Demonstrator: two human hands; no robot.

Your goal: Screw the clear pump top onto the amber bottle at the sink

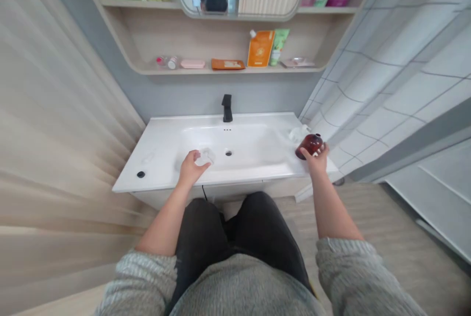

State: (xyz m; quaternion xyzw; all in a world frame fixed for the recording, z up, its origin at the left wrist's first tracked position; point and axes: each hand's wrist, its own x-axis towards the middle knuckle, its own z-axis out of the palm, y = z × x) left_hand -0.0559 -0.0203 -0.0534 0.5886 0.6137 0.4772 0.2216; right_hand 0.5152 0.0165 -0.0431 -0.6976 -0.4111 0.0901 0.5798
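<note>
My left hand [193, 168] is closed around a small clear, transparent container [205, 156] over the left front part of the white sink [253, 154]. My right hand [315, 155] grips a dark amber bottle [310, 145] at the right end of the counter. The bottle leans to the right, and its narrow neck has no lid on it. Just behind it lies a whitish, partly see-through object [300, 133] whose kind I cannot make out. Whether the clear container holds anything is too blurred to tell.
A black faucet [227, 108] stands behind the drain [228, 153]. On the counter's left lies a small round black piece [141, 174]. The shelf above bears an orange pouch [261, 49], a green tube [279, 47] and a pink case [193, 64]. A curtain [55, 124] hangs at left.
</note>
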